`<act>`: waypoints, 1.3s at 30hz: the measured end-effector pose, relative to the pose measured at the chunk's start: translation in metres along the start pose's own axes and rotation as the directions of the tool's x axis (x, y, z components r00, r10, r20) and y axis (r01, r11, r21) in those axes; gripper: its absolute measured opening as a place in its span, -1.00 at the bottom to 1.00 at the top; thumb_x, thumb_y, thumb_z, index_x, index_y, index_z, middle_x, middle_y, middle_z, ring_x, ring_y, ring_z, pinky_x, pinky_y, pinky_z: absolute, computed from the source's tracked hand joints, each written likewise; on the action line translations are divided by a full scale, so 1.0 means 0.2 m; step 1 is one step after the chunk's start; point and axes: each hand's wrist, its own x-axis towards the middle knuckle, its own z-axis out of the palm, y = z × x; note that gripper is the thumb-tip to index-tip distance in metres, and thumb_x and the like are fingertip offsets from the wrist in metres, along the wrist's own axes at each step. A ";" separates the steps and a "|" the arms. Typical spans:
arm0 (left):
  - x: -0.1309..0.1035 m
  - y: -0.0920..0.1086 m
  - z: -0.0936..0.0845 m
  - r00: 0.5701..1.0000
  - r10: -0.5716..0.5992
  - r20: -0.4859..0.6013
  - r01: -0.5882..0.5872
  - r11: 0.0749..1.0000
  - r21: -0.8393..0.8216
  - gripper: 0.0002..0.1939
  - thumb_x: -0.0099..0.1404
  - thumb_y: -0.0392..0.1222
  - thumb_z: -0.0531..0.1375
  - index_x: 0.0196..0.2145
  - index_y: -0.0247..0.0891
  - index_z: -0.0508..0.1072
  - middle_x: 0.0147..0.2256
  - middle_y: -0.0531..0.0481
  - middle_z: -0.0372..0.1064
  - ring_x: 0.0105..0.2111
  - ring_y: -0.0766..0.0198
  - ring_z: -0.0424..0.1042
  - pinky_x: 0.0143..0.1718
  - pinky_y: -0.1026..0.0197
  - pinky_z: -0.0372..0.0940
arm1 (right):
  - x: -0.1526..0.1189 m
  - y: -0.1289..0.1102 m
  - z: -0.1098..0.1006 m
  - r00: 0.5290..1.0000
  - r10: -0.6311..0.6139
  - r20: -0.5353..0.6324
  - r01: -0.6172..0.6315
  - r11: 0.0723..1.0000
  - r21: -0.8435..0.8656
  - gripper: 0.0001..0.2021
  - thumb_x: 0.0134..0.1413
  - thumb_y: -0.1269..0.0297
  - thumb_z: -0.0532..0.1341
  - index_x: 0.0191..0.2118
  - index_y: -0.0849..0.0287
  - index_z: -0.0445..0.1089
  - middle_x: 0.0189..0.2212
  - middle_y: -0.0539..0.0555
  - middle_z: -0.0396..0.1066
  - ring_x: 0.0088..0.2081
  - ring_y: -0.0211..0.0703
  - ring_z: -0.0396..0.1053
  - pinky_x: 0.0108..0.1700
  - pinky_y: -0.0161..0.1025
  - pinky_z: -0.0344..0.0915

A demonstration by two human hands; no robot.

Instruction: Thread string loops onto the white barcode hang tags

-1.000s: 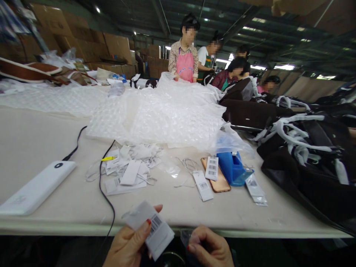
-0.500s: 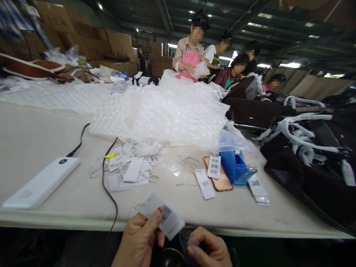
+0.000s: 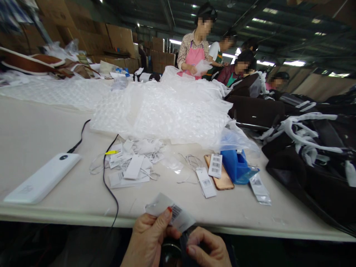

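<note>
At the near edge of the table (image 3: 78, 200), head view: your left hand (image 3: 151, 237) held a barcode tag (image 3: 182, 219), grip clamped on it, thumb across its face. Your right hand (image 3: 207, 246) was just beside it, grip closed on clear plastic (image 3: 185, 239). Beyond lay a pile of tags (image 3: 135, 167), a white power bank (image 3: 41, 180) and a gold phone (image 3: 226, 182) beside a blue tape dispenser (image 3: 236, 168). Bubble wrap (image 3: 155, 111) lay farther back, a person (image 3: 194, 55) behind it.

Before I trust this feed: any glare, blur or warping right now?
Head view: bubble wrap shines in pale highlights; striped fabric top left is smeared; below the table edge it's dark; tag print unreadable.
</note>
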 end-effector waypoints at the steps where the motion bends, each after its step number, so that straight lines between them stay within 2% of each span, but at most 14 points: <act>1: 0.00 0.00 0.00 1.000 -0.006 0.002 0.006 1.000 0.002 -0.75 -0.25 -0.13 0.43 -0.63 -0.33 0.51 -0.63 0.04 0.44 -0.65 0.39 0.31 -0.62 0.35 0.26 | 0.00 0.00 0.00 1.000 0.002 -0.004 -0.002 1.000 0.007 -0.79 -0.18 0.17 0.33 -0.54 0.22 0.40 -0.60 0.00 0.36 -0.55 -0.27 0.24 -0.47 -0.31 0.15; 12: 0.01 -0.04 -0.01 0.997 -0.004 0.076 0.001 0.999 0.048 -0.75 -0.15 -0.11 0.38 -0.72 -0.33 0.48 -0.75 0.04 0.34 -0.67 0.38 0.26 -0.61 0.35 0.17 | 0.00 0.00 0.05 0.995 -0.030 -0.098 0.035 0.998 0.050 -0.79 -0.28 0.17 0.36 -0.59 0.22 0.43 -0.64 0.00 0.36 -0.55 -0.26 0.21 -0.45 -0.29 0.12; 19: 0.03 -0.07 -0.04 0.997 0.019 0.071 -0.025 0.996 0.084 -0.72 -0.13 -0.09 0.37 -0.75 -0.32 0.46 -0.74 0.05 0.32 -0.65 0.38 0.27 -0.59 0.35 0.16 | 0.00 -0.02 0.04 0.999 -0.006 -0.044 0.009 0.998 0.067 -0.81 -0.25 0.19 0.36 -0.57 0.21 0.42 -0.62 0.01 0.38 -0.55 -0.25 0.22 -0.46 -0.29 0.14; 29: 0.05 -0.10 -0.08 0.995 0.043 0.091 -0.060 0.979 0.192 -0.66 -0.05 -0.05 0.32 -0.80 -0.30 0.43 -0.75 0.04 0.31 -0.64 0.37 0.25 -0.55 0.33 0.14 | 0.00 0.01 0.04 0.988 0.073 -0.138 -0.049 0.984 0.170 -0.77 -0.34 0.19 0.39 -0.60 0.22 0.40 -0.64 -0.03 0.34 -0.59 -0.31 0.18 -0.52 -0.34 0.10; 33: 0.05 -0.11 -0.09 0.994 0.027 0.104 -0.050 0.974 0.220 -0.65 -0.03 -0.05 0.30 -0.81 -0.28 0.42 -0.75 0.05 0.30 -0.64 0.36 0.24 -0.56 0.33 0.13 | 0.00 0.00 0.02 0.993 0.080 -0.088 -0.069 0.990 0.123 -0.77 -0.30 0.18 0.38 -0.56 0.22 0.40 -0.61 -0.01 0.35 -0.55 -0.27 0.23 -0.46 -0.30 0.16; 39: 0.04 -0.10 -0.10 0.990 0.079 0.113 -0.108 0.954 0.279 -0.59 0.02 -0.04 0.26 -0.85 -0.26 0.36 -0.65 0.02 0.38 -0.51 0.27 0.31 -0.41 0.31 0.16 | 0.00 0.02 0.01 0.993 0.099 -0.067 -0.093 0.991 0.097 -0.75 -0.23 0.13 0.34 -0.53 0.22 0.38 -0.59 0.03 0.37 -0.54 -0.24 0.25 -0.46 -0.27 0.18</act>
